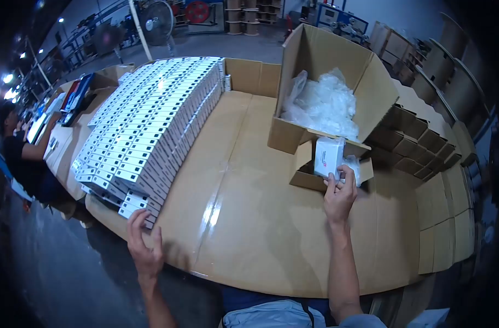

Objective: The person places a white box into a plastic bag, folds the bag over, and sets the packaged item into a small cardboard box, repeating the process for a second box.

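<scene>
The right hand (339, 202) pinches a white packet (328, 155) low down so it tips up at the small brown box (306, 180) right of centre, and the left hand (144, 251), lower left, curls by the white stack (154, 117), packed tight against slipping, though I can't tell if it grips.

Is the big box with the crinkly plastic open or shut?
Open: the big box's flaps stand up, and you can see clear plastic inside.
</scene>
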Motion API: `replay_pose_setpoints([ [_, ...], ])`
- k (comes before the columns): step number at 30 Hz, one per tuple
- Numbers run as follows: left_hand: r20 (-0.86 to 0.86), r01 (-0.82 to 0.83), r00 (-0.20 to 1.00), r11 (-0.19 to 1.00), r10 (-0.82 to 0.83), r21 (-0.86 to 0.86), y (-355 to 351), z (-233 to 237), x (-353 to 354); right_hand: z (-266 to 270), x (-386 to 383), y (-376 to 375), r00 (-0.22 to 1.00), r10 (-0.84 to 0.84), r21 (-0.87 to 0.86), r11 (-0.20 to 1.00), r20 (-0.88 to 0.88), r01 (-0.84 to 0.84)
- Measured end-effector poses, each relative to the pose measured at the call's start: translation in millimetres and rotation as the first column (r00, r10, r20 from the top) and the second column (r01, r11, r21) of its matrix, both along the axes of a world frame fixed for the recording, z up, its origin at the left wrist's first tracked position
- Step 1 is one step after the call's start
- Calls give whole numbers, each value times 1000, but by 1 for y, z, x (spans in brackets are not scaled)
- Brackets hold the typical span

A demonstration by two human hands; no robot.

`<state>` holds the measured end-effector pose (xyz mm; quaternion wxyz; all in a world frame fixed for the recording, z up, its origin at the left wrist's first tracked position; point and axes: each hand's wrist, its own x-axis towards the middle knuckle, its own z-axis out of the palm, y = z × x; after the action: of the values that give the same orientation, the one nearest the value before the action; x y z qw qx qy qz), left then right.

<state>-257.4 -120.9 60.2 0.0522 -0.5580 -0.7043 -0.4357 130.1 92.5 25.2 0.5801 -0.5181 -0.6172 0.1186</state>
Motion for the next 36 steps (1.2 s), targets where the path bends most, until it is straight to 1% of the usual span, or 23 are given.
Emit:
replay_pose_setpoints([
  [1, -21, -59, 998, 998, 60, 17, -3, 2, -11, -2, -3, 2, 999, -2, 8, 1000, 39, 2],
  [4, -66, -139, 988, 989, 141, 43, -12, 8, -36, -4, -9, 5, 976, -55, -36, 997, 211, 64],
  [5, -76, -161, 984, 986, 163, 38, -14, 8, -42, -3, -13, 6, 967, -100, -13, 994, 233, 106],
  [6, -75, -168, 982, 985, 170, 39, -16, 7, -46, -1, -15, 6, 923, -153, 20, 987, 353, 157],
  [8, -80, -185, 979, 982, 188, 43, -19, 6, -55, 1, -12, 10, 787, -257, 106, 965, 561, 240],
  [9, -61, -186, 980, 981, 190, 53, -18, 3, -58, -1, -11, 15, 765, -294, 172, 956, 573, 239],
  [10, -116, -192, 974, 980, 196, 48, -17, 0, -66, -9, -6, 23, 763, -284, 161, 959, 581, 235],
  [12, -181, -163, 969, 986, 169, 47, -13, -1, -77, -26, 6, 38, 823, -200, 83, 979, 531, 184],
  [13, -204, -150, 966, 988, 157, 46, -12, 0, -83, -28, 6, 38, 796, -214, 74, 975, 566, 210],
  [14, -205, -129, 969, 990, 137, 50, -9, 3, -88, -35, 11, 43, 786, -188, 40, 978, 589, 204],
  [15, -239, -124, 962, 991, 133, 51, -6, 2, -94, -31, 4, 40, 767, -202, 20, 971, 610, 240],
  [17, -307, -110, 944, 992, 123, 59, 4, 0, -101, -38, 4, 44, 729, -252, 47, 956, 636, 290],
  [18, -341, -101, 933, 993, 117, 65, 8, 0, -104, -30, -1, 40, 717, -249, 33, 953, 651, 302],
  [20, -402, -75, 912, 997, 82, 32, 15, 3, -107, -28, -1, 41, 683, -219, -56, 932, 697, 357],
  [23, -494, -46, 867, 998, 63, 47, 30, 5, -108, -28, -6, 37, 603, -204, -153, 860, 771, 487],
  [25, -543, -39, 838, 998, 55, 41, 38, 0, -114, -21, -12, 28, 581, -240, -135, 839, 778, 527],
  [27, -548, -42, 834, 998, 66, 56, 41, -4, -118, -20, -18, 20, 560, -259, -112, 832, 787, 543],
  [30, -560, -43, 825, 997, 71, 62, 44, -5, -120, -33, -20, 6, 533, -265, -82, 838, 804, 540],
  [31, -563, -48, 823, 997, 74, 61, 44, -5, -120, -32, -23, 3, 560, -210, -179, 809, 802, 560],
  [36, -600, -49, 796, 997, 80, 67, 44, -3, -121, -32, -32, -2, 566, -177, -249, 765, 806, 594],
])
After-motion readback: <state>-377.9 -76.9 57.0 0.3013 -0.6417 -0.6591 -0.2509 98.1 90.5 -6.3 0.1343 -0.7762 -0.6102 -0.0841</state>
